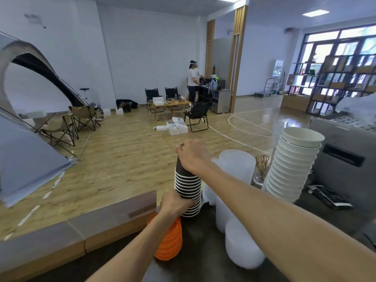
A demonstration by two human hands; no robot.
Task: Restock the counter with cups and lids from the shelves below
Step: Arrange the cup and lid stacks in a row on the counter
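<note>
Stacks crowd right [293,169] — left open.

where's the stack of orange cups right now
In the head view, the orange cup stack stands on the counter, low centre, under the left hand and just nearer than the dark cup stack.

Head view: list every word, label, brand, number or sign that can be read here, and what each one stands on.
None can be read.
White standing sign panel by the far wall: coloured print, too small and blurred.
Black flat packet on the grey counter: pale marks, illegible.
Stack of dark brown paper cups with white rims, orange stack of cups, tall stack of white paper bowls: no print visible.
</note>
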